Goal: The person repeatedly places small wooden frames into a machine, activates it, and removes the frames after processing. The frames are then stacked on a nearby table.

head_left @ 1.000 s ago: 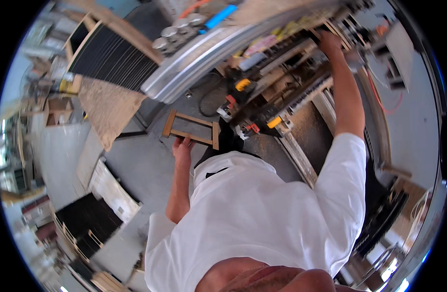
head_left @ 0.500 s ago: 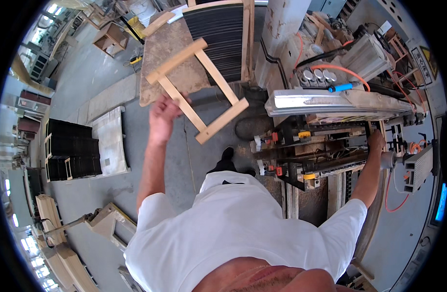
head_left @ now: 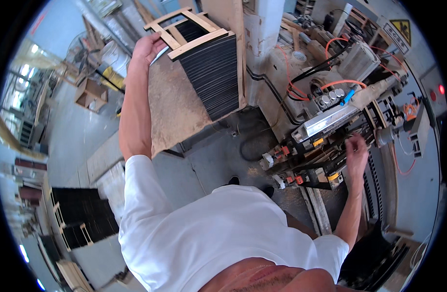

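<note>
grey floor (head_left: 216,158), pale wall (head_left: 414,194)

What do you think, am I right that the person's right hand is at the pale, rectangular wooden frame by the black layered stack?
Not quite: it's the person's left hand at the pale, rectangular wooden frame by the black layered stack. The head view shows it; the right hand is near the long, shiny silver metal bar.

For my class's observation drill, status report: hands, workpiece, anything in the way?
Left hand at wooden frame, right hand at machine; both grips unclear. Frame at top of dark stack, seemingly resting. Wooden upright beside stack, possible obstacle.
</note>
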Demonstrator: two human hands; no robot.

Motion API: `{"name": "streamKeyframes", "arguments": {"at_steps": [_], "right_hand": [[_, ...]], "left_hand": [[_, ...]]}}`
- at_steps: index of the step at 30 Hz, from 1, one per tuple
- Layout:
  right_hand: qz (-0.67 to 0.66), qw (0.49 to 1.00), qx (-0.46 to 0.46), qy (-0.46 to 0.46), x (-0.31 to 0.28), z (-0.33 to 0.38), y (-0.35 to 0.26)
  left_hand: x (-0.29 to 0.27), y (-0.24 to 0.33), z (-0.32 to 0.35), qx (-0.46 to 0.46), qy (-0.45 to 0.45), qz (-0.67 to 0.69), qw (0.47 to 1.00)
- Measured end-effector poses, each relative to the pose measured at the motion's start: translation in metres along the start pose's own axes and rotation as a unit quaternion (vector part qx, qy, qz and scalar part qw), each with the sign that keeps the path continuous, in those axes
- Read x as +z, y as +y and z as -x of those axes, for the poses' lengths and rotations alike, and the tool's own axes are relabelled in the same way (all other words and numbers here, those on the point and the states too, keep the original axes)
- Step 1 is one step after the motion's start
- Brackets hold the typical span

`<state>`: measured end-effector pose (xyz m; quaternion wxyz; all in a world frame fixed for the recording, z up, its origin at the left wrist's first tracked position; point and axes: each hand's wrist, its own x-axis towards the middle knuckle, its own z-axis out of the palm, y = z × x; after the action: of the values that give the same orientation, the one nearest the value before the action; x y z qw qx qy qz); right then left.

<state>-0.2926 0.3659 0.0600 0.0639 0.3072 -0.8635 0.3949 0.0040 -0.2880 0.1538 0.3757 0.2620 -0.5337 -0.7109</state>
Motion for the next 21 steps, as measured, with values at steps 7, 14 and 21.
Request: {"name": "streamKeyframes", "arguments": {"at_steps": [7,14,21], "right_hand": [[-0.008,0.991,0.131,-0.032,0.040,0.102,0.010],[0.009,0.983,0.185,0.001,0.052,0.156,0.012],[0.146,0.969,0.193,0.057,-0.022,0.219,-0.010]], "left_hand": [[0.036,-0.023,-0.020,0.021,0.090,-0.308,0.947],[0.038,-0.033,0.039,0.375,0.084,-0.189,0.903],[0.161,-0.190,0.239,0.277,-0.165,-0.184,0.929]]}}
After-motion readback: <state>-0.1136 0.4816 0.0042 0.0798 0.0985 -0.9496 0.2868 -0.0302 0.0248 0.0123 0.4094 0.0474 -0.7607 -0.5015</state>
